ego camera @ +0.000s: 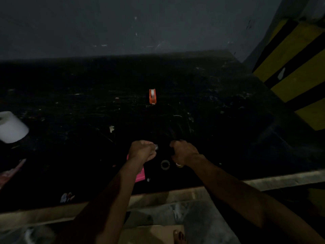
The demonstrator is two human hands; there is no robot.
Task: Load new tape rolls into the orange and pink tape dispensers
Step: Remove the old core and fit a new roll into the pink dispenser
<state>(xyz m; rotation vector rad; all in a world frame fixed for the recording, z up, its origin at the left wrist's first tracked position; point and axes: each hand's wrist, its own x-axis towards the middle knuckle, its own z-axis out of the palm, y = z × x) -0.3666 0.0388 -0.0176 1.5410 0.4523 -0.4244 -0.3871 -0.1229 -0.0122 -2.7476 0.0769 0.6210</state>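
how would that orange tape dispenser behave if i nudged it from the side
The orange tape dispenser looks small and plastic, so probably light and stiff. It stands narrow and upright on the table, so a sideways nudge would likely tip it rather than slide it.

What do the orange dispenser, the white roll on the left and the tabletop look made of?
Orange dispenser: likely moulded plastic, going by its uniform saturated colour and matte look.
White roll: probably soft tissue paper, with a fuzzy matte surface and a small core hole, though it is blurred.
Tabletop: a dark hard sheet, scratched and scuffed with pale marks. The material is unclear in this light.
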